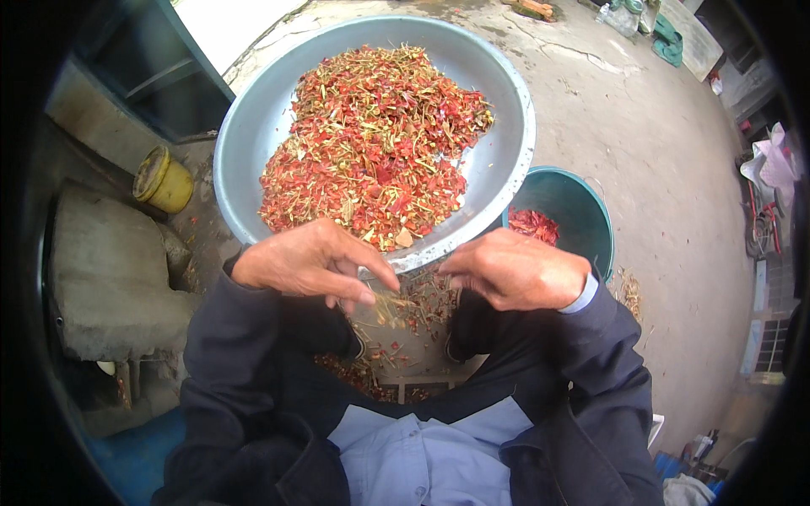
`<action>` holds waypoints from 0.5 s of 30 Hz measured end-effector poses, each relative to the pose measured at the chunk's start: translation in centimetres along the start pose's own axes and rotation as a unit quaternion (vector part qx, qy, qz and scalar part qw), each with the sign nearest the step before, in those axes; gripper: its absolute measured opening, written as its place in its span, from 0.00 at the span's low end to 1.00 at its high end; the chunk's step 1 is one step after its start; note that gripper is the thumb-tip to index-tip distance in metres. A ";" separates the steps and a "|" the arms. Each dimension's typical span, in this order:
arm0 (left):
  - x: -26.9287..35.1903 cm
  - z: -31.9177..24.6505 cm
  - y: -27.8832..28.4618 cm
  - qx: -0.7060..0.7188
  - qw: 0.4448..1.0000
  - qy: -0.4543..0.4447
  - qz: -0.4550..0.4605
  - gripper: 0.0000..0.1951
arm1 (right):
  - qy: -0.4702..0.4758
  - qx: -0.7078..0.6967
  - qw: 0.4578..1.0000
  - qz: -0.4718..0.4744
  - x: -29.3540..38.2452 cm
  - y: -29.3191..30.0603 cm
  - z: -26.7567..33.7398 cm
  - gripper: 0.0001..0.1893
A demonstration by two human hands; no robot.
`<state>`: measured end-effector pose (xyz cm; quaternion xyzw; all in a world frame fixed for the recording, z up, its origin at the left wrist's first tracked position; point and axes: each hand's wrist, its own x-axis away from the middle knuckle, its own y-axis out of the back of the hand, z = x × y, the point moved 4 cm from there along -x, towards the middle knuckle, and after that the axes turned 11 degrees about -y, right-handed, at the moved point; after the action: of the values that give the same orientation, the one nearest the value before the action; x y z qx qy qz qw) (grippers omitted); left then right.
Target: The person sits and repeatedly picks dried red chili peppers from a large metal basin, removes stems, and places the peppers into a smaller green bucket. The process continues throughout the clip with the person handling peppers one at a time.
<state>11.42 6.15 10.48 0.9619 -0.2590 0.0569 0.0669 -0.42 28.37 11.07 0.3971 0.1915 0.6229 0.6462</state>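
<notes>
A wide metal basin [519,126] holds a heap of dried red chili pieces [380,145] mixed with yellow stems and bits. My left hand [323,262] is over the basin's near rim, with thumb and fingers apart; pale stem bits [392,308] show just below its fingertips, blurred, and whether it touches them is unclear. My right hand [522,269] is bent at the near right rim, its fingertips close together; whether anything is between them cannot be seen. Right of the basin, partly under its rim, stands a green bucket [585,215] with red chili pieces [533,226] inside.
Stems and red scraps [430,300] litter the floor between my feet. A yellow bucket [163,180] stands at the left, near a grey concrete block [114,272]. More dry scraps [628,294] lie on the floor beyond the green bucket. A green cloth [667,41] is at the upper right.
</notes>
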 end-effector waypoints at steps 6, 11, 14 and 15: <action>-0.4 3.5 6.6 -0.375 0.906 -0.021 -0.198 0.14 | 0.004 0.043 0.999 -0.018 -2.5 0.3 0.0 0.10; -1.7 8.2 6.8 -0.529 0.841 0.011 -0.109 0.17 | 0.016 0.000 1.000 0.006 -5.1 -1.3 0.3 0.06; -2.1 8.8 6.8 -0.493 0.862 -0.008 -0.118 0.10 | 0.068 -0.043 0.997 0.019 -5.1 -2.6 0.8 0.08; -2.3 8.7 6.9 -0.488 0.864 -0.012 -0.124 0.09 | 0.065 -0.057 0.996 0.035 -5.1 -2.6 0.6 0.09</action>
<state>6.57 -0.05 2.25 0.8311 -0.1328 -0.0973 0.5312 0.97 23.60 8.19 0.3250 0.1832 0.6797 0.6316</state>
